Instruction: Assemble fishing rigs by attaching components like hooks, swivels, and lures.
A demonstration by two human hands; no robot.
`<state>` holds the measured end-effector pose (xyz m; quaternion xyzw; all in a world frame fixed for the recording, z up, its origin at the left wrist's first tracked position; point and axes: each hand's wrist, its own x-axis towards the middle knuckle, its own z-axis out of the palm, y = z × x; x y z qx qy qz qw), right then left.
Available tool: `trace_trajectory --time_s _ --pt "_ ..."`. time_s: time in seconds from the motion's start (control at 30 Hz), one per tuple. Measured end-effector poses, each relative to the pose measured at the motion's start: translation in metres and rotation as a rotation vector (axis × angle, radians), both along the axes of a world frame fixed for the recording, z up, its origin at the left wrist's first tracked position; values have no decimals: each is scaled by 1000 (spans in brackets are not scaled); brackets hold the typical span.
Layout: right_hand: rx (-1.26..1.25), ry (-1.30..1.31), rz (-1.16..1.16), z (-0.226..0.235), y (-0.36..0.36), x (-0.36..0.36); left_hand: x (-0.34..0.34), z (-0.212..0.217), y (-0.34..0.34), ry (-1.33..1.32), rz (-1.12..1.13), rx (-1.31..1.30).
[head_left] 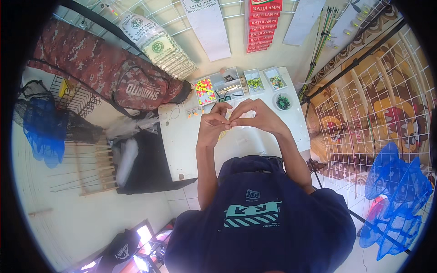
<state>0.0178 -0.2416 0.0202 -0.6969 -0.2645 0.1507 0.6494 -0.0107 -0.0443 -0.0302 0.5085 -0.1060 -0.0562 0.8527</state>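
Note:
My left hand and my right hand meet above the white table, fingertips pinched together. Whatever lies between the fingers is too small to make out. Just left of my left hand, several small orange pieces with wire-like loops lie on the tabletop. Beyond the hands stands a tray of pink and yellow pieces. Dark-handled scissors rest by a grey compartment box. Farther right are a box of green pieces, another of mixed small pieces and a round tub of dark green pieces.
A red camouflage bag and a dark net hang at the left. Packets hang on the wall rack ahead. At the right are a white wire grid, blue nets and a black stand pole.

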Motion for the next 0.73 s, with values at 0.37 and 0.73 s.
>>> trace_trajectory --time_s 0.37,0.73 --pt "-108 -31 98 8 -7 -1 0 -5 1 -49 -54 50" --pt "-214 -164 97 -5 -16 -11 -4 -10 4 35 -218 194"
